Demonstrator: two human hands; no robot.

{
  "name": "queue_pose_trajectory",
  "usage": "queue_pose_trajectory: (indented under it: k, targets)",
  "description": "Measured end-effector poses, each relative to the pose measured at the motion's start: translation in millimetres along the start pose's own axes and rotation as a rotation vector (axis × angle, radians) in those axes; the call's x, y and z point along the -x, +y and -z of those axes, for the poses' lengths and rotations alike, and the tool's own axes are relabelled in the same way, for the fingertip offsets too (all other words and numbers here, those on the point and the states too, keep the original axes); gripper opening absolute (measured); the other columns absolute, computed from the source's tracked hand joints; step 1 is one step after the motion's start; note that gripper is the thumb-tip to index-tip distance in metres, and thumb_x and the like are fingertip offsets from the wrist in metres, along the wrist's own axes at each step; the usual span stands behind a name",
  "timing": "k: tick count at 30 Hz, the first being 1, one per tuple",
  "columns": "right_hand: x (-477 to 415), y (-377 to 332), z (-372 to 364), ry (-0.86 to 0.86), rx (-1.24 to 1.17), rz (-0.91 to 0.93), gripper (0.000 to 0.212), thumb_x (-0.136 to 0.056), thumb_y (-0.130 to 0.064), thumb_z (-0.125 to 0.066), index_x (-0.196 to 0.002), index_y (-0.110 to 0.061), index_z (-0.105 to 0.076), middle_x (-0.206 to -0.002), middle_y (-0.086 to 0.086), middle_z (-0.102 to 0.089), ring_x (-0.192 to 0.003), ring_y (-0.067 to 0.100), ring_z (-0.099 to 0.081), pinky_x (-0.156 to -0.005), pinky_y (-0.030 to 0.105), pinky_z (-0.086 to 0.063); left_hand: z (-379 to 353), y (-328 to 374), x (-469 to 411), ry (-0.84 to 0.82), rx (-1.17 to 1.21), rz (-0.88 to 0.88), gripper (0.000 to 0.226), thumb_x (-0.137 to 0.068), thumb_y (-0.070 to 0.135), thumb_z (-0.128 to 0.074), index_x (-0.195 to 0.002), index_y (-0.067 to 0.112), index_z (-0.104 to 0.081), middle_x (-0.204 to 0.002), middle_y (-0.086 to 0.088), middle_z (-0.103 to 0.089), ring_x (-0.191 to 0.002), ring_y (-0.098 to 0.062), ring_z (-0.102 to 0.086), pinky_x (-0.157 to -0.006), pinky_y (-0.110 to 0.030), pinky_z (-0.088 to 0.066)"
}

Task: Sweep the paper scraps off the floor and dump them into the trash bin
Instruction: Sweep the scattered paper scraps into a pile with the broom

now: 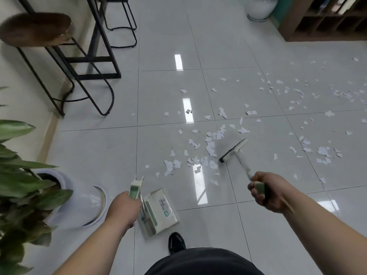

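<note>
Scraps (211, 148) — ahead-left of R hand (267, 193)

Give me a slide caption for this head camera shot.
Right hand holds a broom against scattered paper scraps while the left hand holds a dustpan.

A single wide-angle camera rides at the person's head and faces forward and steeply down, so the glossy pale grey tiled floor (158, 92) fills most of the frame. The left hand (124, 207), gripping the white and green plastic dustpan (160, 209), and the right hand (266, 192), gripping the white-handled black-bristled broom (234, 148), sit close beneath the lens, while the brown-seated black metal stool (35, 28) and the brown wooden shelf unit (325, 18) lie far off in the top corners.
</note>
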State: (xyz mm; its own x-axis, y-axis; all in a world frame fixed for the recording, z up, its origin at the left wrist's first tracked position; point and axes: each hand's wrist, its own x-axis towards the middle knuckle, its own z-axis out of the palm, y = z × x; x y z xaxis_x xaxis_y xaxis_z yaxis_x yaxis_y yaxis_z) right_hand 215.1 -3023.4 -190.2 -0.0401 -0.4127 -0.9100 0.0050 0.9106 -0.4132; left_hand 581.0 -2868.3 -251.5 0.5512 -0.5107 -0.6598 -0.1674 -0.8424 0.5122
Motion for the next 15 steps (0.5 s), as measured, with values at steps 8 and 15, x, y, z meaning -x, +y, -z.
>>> queue_pose_trajectory:
  k: [8, 15]
  targets:
    - [31.4, 31.9, -56.5, -0.153, 0.334, 0.019, 0.018, -0.086, -0.007, -0.053, -0.104, -0.008, -0.052, -0.069, 0.011, -0.055, -0.042, 0.021, -0.043, -0.038, 0.018, -0.024, 26.2, -28.9, -7.5, 0.053, 0.0, 0.058, 0.01, -0.084, 0.008, -0.05, -0.089, 0.004, -0.058, -0.068, -0.013, -0.05, -0.057, -0.027, -0.043, -0.051, -0.029, -0.038]
    - [0.1, 42.9, -114.4, -0.407, 0.525, -0.019, 0.035, -0.08, -0.009, -0.054, -0.115, -0.01, -0.055, -0.069, 0.009, -0.055, -0.044, 0.02, -0.043, -0.037, 0.017, -0.025, 31.6, -47.3, 10.0, 0.097, 0.044, 0.121, 0.011, -0.084, 0.007, -0.052, -0.091, 0.004, -0.06, -0.067, -0.012, -0.051, -0.057, -0.027, -0.044, -0.05, -0.028, -0.039]
